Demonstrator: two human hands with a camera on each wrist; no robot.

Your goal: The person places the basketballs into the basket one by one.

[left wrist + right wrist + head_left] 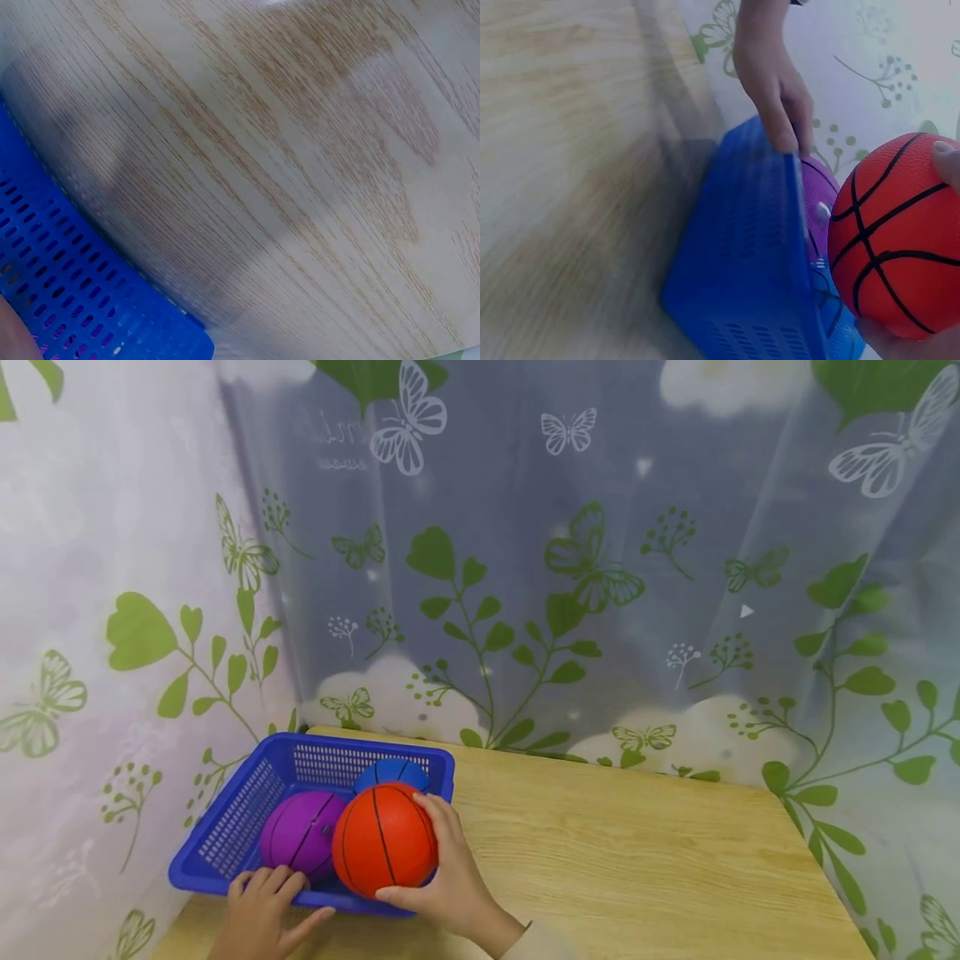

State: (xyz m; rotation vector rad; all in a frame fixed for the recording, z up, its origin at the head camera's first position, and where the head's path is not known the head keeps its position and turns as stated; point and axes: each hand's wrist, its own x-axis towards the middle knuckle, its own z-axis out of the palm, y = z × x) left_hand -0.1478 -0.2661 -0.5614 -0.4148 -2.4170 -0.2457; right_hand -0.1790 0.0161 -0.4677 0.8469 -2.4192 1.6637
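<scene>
My right hand (452,878) grips a red-orange toy basketball (384,841) with black lines, thumb at its near side and fingers round its right side. In the right wrist view the basketball (900,236) is above the rim of the blue plastic basket (739,225). My left hand (262,914) holds the near rim of the basket (217,887), fingers over the edge and thumb outside. Inside lie a purple ball (296,831) at the left and a blue ball (392,772) at the back, partly hidden behind the red-orange one.
The basket stands at the left end of a light wood-grain table (637,852). A curtain (525,568) printed with leaves and butterflies hangs behind the table and along both sides, close to the basket at the left.
</scene>
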